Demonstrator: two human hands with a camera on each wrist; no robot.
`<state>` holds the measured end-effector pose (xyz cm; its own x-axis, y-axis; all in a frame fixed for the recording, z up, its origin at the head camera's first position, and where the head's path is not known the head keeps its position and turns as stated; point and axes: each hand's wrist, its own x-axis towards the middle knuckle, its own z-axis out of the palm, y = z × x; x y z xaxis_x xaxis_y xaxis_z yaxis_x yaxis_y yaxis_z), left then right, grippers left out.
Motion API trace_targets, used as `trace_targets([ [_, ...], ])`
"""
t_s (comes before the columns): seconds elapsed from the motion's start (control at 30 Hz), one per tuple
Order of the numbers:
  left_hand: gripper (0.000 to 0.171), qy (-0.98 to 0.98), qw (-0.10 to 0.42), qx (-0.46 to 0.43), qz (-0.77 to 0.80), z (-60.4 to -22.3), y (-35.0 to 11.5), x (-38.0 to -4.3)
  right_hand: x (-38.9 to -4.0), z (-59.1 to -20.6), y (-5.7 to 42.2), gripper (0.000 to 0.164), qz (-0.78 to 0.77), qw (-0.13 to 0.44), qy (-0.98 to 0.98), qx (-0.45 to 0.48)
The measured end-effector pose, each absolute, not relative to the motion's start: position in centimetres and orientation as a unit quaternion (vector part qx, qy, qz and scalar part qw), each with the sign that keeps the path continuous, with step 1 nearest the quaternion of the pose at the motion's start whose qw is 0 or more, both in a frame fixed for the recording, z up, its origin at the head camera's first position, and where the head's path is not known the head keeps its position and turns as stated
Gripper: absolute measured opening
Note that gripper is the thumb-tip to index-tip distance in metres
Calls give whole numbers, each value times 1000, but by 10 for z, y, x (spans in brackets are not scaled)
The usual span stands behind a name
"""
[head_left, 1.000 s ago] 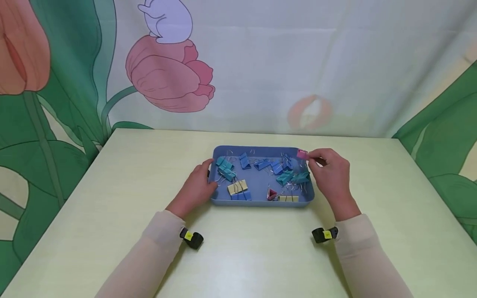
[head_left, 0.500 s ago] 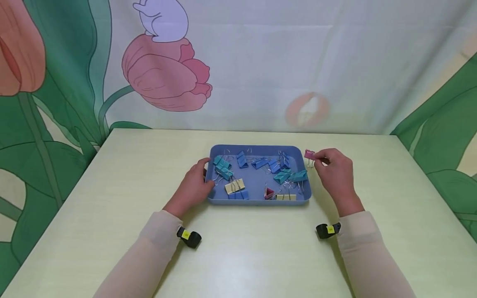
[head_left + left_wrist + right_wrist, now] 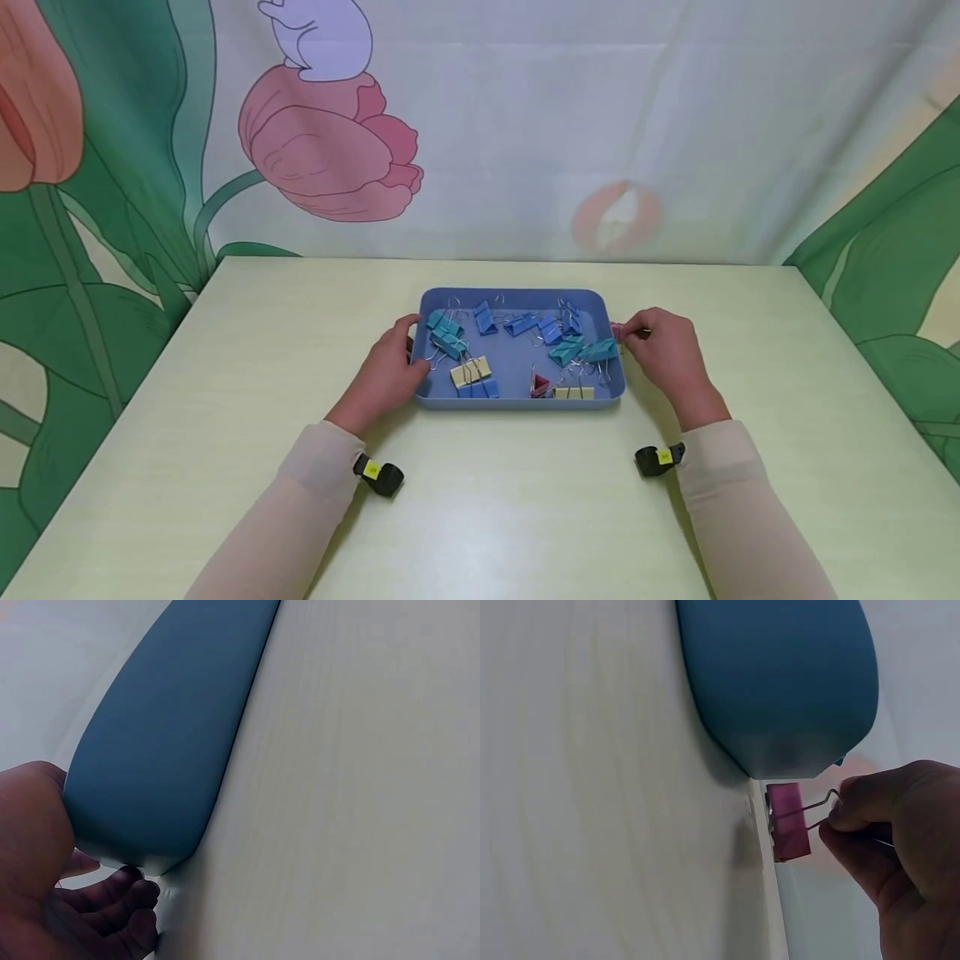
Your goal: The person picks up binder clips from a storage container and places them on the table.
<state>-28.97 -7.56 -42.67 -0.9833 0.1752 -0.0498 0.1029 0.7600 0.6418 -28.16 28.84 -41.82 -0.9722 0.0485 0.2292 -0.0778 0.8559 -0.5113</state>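
A blue tray [image 3: 517, 403] stands on the table and holds several binder clips. My left hand [image 3: 384, 372] grips its left end, thumb at the rim and fingers at the outer wall. In the left wrist view, the curled fingers [image 3: 124, 900] show beside the tray's corner. Just outside the tray's right wall, my right hand [image 3: 663, 350] pinches a pink binder clip [image 3: 788, 823] by its wire handle. The clip's body is close over the table in the right wrist view; in the head view the fingers mostly hide it.
Inside the tray lie teal clips [image 3: 448, 342], blue clips [image 3: 484, 318], cream clips [image 3: 573, 393] and a dark pink clip [image 3: 539, 385]. Behind the pale table [image 3: 495, 500] hangs a printed curtain [image 3: 510, 125]. Each wrist wears a black camera, such as the right one [image 3: 656, 461].
My right hand has carried the pink binder clip from over the tray's far right corner out past the rim, then lowered it beside the right wall. The left hand stays on the tray.
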Motion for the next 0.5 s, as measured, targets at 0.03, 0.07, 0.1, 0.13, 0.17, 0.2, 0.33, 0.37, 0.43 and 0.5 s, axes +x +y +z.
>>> trace_targets([
  [0.03,65,936,55,73,339,-426,-76,-290,-282,-418,289,10,266,113,-957,11],
  [0.07,65,936,56,72,339,-426,-75,-289,-282,-418,289,9,262,108,-959,15],
  [0.1,65,936,57,72,339,-426,-75,-289,-282,-419,289,9,255,104,-961,19],
  [0.13,65,936,58,70,339,-426,-75,-289,-282,-419,290,9,249,100,-963,23],
  [0.17,65,936,60,69,339,-425,-75,-289,-282,-419,290,9,244,96,-965,25],
  [0.2,65,936,60,68,339,-425,-75,-289,-283,-419,291,9,237,93,-967,28],
  [0.33,65,936,62,66,340,-425,-75,-289,-284,-420,295,10,211,88,-973,37],
  [0.37,65,936,62,66,339,-425,-74,-289,-284,-420,296,10,208,87,-974,37],
  [0.43,65,936,62,65,339,-425,-74,-290,-285,-420,299,10,203,85,-975,38],
  [0.5,65,937,61,65,338,-426,-75,-290,-286,-420,301,11,203,83,-975,40],
])
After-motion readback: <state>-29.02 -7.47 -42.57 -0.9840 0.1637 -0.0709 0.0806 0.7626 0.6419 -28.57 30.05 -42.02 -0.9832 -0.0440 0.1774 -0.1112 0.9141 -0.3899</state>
